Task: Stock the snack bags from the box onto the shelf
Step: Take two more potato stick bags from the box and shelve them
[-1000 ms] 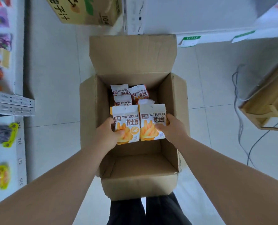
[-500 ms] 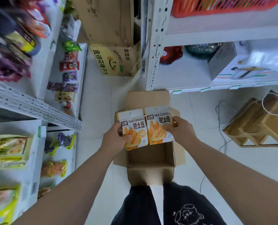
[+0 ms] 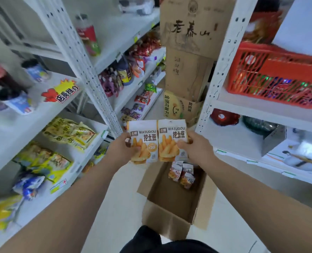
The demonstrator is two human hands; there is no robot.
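Left grip [image 3: 122, 148]: clenched on the lower left edge of the left snack bag [image 3: 143, 141], thumb across its face.
Right grip [image 3: 197, 147]: grasping the right snack bag [image 3: 171, 139] by its lower right edge in the same way.
Bags: side by side at frame centre, inner edges touching, printed faces to the camera, long axes upright in the frame, hang-holes toward the top.
Box [image 3: 169, 207]: on the floor below and right of the grips, flaps open, with spare bags [image 3: 182, 174] standing at its far end.
Left shelf [image 3: 47, 110]: fills the left of the frame and carries yellow packs [image 3: 69, 132]; the left grip is nearer.
Right shelf [image 3: 242, 143]: right of frame, nearer the right grip, with a red basket [image 3: 279, 75] above.
Coming move: probably a swing left, though the blurred view shows no matching bags to mark the slot.
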